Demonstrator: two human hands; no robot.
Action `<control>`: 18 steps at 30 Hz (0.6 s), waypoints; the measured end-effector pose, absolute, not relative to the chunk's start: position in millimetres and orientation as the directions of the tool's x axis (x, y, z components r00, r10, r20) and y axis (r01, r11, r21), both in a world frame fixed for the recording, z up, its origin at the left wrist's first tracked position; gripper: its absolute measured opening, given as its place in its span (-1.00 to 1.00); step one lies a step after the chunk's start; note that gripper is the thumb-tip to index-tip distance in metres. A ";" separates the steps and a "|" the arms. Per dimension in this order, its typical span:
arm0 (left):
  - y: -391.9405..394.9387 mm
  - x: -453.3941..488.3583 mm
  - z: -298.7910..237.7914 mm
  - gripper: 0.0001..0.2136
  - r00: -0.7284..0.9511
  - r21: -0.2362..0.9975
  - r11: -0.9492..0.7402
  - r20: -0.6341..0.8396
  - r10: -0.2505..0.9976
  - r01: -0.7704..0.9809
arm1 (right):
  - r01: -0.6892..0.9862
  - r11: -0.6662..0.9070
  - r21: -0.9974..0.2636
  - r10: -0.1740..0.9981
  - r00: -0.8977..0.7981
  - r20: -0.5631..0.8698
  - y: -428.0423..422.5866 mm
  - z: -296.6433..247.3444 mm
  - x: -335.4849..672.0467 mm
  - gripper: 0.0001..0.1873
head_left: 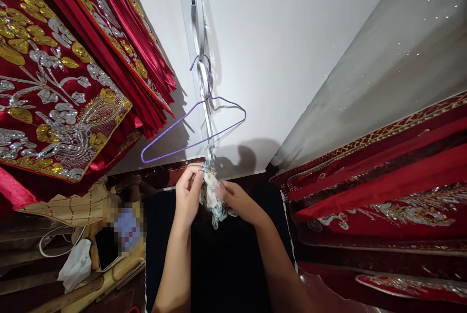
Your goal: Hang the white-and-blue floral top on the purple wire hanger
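Observation:
My left hand [188, 191] and my right hand [237, 200] are both raised in front of the white wall, fingers pinched on a small crumpled clear plastic bag [213, 201] with blue and yellow bits inside. The bag hangs between the two hands, just under the lower end of a metal strip [204, 94] fixed to the wall. A purple wire hanger [189, 130] hangs empty from that strip, right above my hands.
Red garments with gold and silver embroidery [54, 84] hang at the upper left and more lie stacked at the right [383, 191]. A black cloth [219, 264] lies below my arms. A phone [107, 249], white bag [76, 266] and straw item [73, 208] sit lower left.

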State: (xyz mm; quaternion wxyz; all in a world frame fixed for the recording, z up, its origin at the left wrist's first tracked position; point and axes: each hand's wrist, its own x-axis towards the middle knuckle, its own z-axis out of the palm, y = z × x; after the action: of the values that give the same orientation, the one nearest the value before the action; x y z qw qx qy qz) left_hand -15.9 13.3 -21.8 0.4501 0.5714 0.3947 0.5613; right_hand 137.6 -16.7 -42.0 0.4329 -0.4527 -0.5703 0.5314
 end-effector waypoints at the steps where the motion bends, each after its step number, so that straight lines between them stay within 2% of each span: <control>1: 14.1 -17.6 -22.9 -0.77 0.043 0.956 -0.292 0.294 0.955 -0.034 | 0.082 0.003 -0.997 0.945 -0.325 -0.024 -18.3 -36.4 137.1 -0.67; 3: 14.5 -20.3 -27.2 -0.77 0.069 0.957 -0.291 0.291 0.954 -0.014 | 0.102 -0.017 -0.995 0.862 -0.503 -0.066 -18.2 -25.0 136.7 -0.79; 4: 13.7 -21.4 -30.5 -0.74 0.114 0.962 -0.272 0.272 0.956 -0.014 | 0.100 -0.011 -0.995 0.843 -0.534 -0.063 -16.5 -18.9 137.4 -0.83; 8: 6.2 -29.0 -47.9 -0.54 0.406 0.987 -0.142 0.101 0.908 0.072 | 0.124 0.062 -0.990 0.879 -0.476 -0.005 -1.7 11.0 155.9 -0.87; 10: 4.1 -37.7 -54.3 -0.55 0.496 0.973 -0.132 0.020 0.868 0.191 | 0.153 0.133 -0.979 0.930 -0.361 0.069 9.1 28.1 174.3 -0.86; 12: 5.7 -50.0 -55.9 -0.62 0.532 0.932 -0.168 -0.032 0.846 0.323 | 0.185 0.265 -0.946 0.961 -0.134 0.243 22.8 42.8 193.0 -0.90; 13: 7.9 -57.1 -54.7 -0.63 0.538 0.906 -0.189 -0.050 0.841 0.380 | 0.203 0.332 -0.921 0.941 0.003 0.340 31.3 47.7 200.4 -0.91; 15: 13.8 -71.3 -49.4 -0.63 0.530 0.853 -0.223 -0.073 0.845 0.472 | 0.216 0.416 -0.884 0.858 0.229 0.460 51.2 49.8 208.3 -0.77; 16: 16.6 -77.7 -45.8 -0.62 0.522 0.829 -0.233 -0.082 0.849 0.508 | 0.200 0.425 -0.883 0.838 0.282 0.467 61.9 46.4 208.4 -0.70; 18: 20.2 -87.7 -38.0 -0.62 0.507 0.795 -0.242 -0.094 0.857 0.557 | 0.148 0.385 -0.911 0.872 0.263 0.412 81.9 31.7 202.2 -0.64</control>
State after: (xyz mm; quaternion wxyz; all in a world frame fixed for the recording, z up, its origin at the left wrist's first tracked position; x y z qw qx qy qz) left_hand -87.7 20.2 -38.0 0.4078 0.7663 0.4611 0.1841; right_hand 202.2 81.9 31.7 0.6366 -0.4757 -0.5362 0.2846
